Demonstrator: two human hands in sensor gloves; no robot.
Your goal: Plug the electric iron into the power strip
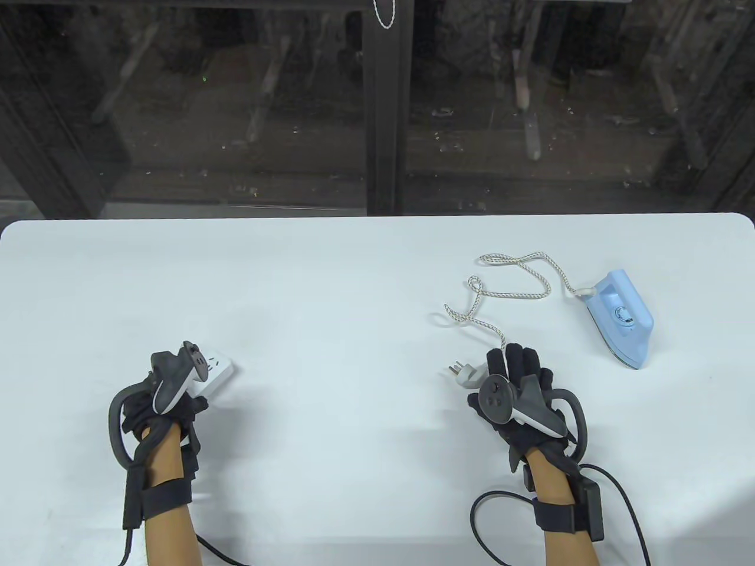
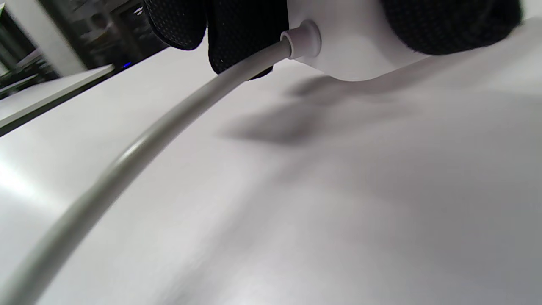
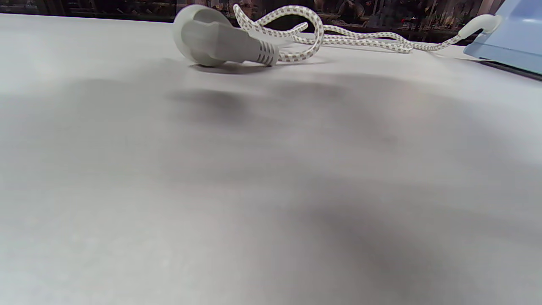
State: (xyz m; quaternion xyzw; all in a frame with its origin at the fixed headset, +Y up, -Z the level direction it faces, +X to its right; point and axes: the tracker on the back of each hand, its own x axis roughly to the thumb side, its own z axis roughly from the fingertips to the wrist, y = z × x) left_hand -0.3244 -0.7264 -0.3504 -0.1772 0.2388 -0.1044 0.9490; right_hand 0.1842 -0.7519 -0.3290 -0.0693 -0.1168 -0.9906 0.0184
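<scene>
The white power strip [image 1: 219, 369] is at the table's front left, and my left hand [image 1: 183, 407] grips its near end. In the left wrist view my gloved fingers [image 2: 241, 34] wrap the strip [image 2: 355, 46] where its grey cable [image 2: 169, 127] leaves it. The light blue iron [image 1: 623, 318] lies on the right. Its braided cord [image 1: 512, 282] loops across the table to the grey plug [image 1: 466, 375], which lies flat. My right hand [image 1: 514, 367] is open, fingers stretched out just right of the plug, over the cord. The right wrist view shows the plug [image 3: 220, 40] lying free, with the iron [image 3: 508, 38] behind it.
The white table [image 1: 330, 295] ends at a far edge in front of dark glass panels. Black glove cables [image 1: 619, 501] trail off the front edge near my right wrist.
</scene>
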